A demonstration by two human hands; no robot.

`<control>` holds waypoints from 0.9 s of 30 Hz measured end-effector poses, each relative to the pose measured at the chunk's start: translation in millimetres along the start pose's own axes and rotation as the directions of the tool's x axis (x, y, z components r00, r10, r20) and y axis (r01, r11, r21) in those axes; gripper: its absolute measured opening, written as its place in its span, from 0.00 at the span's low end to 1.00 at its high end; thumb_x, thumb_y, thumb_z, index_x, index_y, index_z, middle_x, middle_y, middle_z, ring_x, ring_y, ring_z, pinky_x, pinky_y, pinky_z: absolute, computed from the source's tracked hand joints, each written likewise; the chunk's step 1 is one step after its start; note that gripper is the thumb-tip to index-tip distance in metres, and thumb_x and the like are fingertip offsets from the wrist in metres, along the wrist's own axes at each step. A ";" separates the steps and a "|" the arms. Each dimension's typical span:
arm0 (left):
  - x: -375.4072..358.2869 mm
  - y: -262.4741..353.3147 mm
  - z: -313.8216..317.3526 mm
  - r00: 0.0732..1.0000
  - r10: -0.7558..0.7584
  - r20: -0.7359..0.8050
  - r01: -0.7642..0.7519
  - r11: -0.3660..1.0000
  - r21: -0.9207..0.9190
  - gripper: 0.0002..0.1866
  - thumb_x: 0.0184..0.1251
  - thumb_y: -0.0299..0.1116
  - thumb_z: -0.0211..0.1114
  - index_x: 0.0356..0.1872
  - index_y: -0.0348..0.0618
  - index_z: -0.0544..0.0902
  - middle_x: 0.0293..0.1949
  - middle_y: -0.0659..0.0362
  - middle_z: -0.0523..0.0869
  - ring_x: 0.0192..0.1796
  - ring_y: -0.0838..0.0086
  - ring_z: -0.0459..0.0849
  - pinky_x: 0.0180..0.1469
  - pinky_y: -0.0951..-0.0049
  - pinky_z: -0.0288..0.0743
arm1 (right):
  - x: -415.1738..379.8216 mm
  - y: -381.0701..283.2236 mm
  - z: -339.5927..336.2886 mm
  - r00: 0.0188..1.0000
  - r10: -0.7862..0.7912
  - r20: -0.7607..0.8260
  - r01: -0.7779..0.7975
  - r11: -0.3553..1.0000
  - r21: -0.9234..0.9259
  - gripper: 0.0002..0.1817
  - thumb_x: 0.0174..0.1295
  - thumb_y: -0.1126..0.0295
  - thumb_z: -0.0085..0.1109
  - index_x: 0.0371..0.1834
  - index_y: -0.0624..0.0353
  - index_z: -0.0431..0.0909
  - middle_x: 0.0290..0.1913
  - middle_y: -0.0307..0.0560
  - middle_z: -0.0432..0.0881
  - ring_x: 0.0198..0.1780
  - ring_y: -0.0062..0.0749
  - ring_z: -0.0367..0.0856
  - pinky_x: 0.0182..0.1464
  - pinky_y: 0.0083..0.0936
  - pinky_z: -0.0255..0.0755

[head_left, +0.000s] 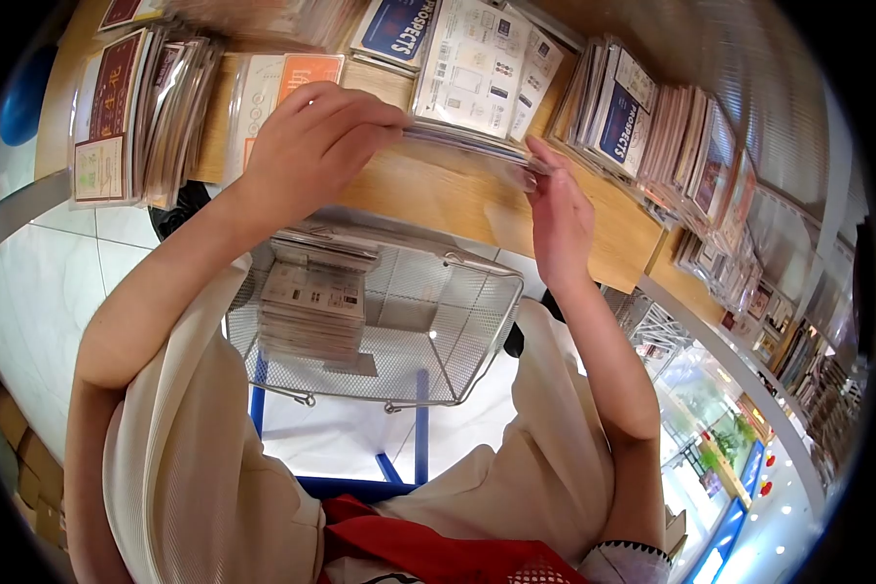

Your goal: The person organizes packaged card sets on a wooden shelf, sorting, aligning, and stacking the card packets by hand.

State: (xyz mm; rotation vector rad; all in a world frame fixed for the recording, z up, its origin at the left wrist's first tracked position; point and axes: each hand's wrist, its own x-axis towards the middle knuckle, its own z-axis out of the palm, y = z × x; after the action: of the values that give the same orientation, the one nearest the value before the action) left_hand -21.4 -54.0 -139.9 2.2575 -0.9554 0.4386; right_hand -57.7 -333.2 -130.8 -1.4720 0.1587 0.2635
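Watching the head view. Nearest: a wire mesh basket is sitting just below the counter edge on a blue frame, with a stack of packets lying flat inside. My read is it's parked there so packets are staying within arm's reach.

Above it, both hands are working over the wooden counter. Left hand is curling its fingers closed, pinching the near edge of a clear sleeved packet. Right hand is standing edge-on with fingers fairly straight and close together, fingertips touching the packet's right end, probably steadying it; I can't tell if that counts as a grip. The packet is hovering just above the counter, under a printed sheet.

Further back: upright rows of carded packets are leaning left, more leaning right, likely filed on edge for flipping. Readable: "PROSPECTS" on a blue card and again on another. The rest is too small.
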 end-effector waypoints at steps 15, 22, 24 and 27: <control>-21.3 -9.9 10.8 0.997 -0.082 -0.008 0.080 0.987 -0.141 0.13 0.48 0.17 0.63 0.37 0.41 0.80 0.38 0.57 0.75 0.42 0.63 0.77 0.43 0.70 0.74 | 10.8 3.4 10.5 0.973 0.103 0.205 -0.054 0.971 -0.232 0.10 0.60 0.79 0.60 0.45 0.62 0.83 0.41 0.37 0.74 0.39 0.14 0.70 0.40 0.10 0.64; -15.6 5.7 8.0 0.927 -0.369 0.064 0.364 0.845 -0.392 0.12 0.52 0.12 0.58 0.36 0.39 0.74 0.40 0.56 0.72 0.42 0.64 0.76 0.42 0.71 0.73 | 6.2 -11.2 21.3 0.992 -0.066 0.110 0.083 0.983 -0.163 0.09 0.58 0.83 0.59 0.41 0.63 0.84 0.40 0.38 0.72 0.38 0.15 0.70 0.38 0.11 0.63; -10.4 11.4 3.5 0.903 -0.418 0.104 0.422 0.809 -0.409 0.13 0.53 0.12 0.59 0.38 0.39 0.72 0.40 0.56 0.71 0.42 0.64 0.75 0.42 0.71 0.73 | 6.7 -16.9 23.9 0.986 -0.124 0.111 0.141 0.976 -0.165 0.10 0.57 0.83 0.59 0.40 0.63 0.84 0.40 0.38 0.72 0.38 0.15 0.69 0.37 0.11 0.63; -5.3 15.3 0.8 0.883 -0.452 0.126 0.461 0.785 -0.413 0.14 0.54 0.13 0.59 0.39 0.40 0.71 0.41 0.56 0.70 0.43 0.63 0.75 0.42 0.71 0.73 | 10.3 -26.1 19.7 0.983 -0.101 0.154 0.126 0.979 -0.161 0.10 0.56 0.84 0.59 0.39 0.63 0.84 0.39 0.37 0.71 0.38 0.15 0.68 0.37 0.11 0.63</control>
State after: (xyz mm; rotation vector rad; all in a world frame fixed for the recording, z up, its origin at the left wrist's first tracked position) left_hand -36.2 -60.0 -136.7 1.9824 -0.4207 -0.0213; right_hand -41.8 -314.8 -106.6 -1.6188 -0.0673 0.2961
